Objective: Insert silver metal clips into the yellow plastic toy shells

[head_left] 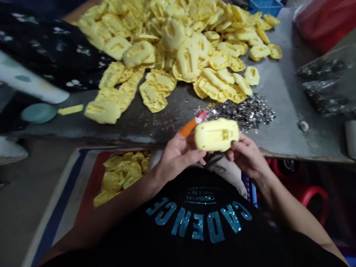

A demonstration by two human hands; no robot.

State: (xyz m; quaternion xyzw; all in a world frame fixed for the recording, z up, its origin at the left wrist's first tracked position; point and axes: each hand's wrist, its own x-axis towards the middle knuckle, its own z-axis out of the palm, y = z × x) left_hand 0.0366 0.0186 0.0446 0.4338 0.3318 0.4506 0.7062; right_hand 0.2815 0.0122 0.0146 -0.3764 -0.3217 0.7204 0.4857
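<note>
My left hand (178, 157) grips a small orange-handled tool (189, 126) with a red and white tip, and its fingers rest against the left end of a yellow moulded plastic part (217, 134). My right hand (247, 155) holds that part's right end between thumb and fingers. The part has a rectangular recess in its face and is held just above the table's front edge. Directly beyond my hands lies a heap of silver metal bits (241, 113), and a large pile of similar yellow parts (178, 48) spreads behind it.
A grey metal table (280, 96) bears the piles, with bags of dark metal pieces (325, 83) at right. A co-worker's sleeve (27, 79) intrudes at left. Below, a red-lined container (86, 185) holds yellow parts. Red stools (314, 200) stand at lower right.
</note>
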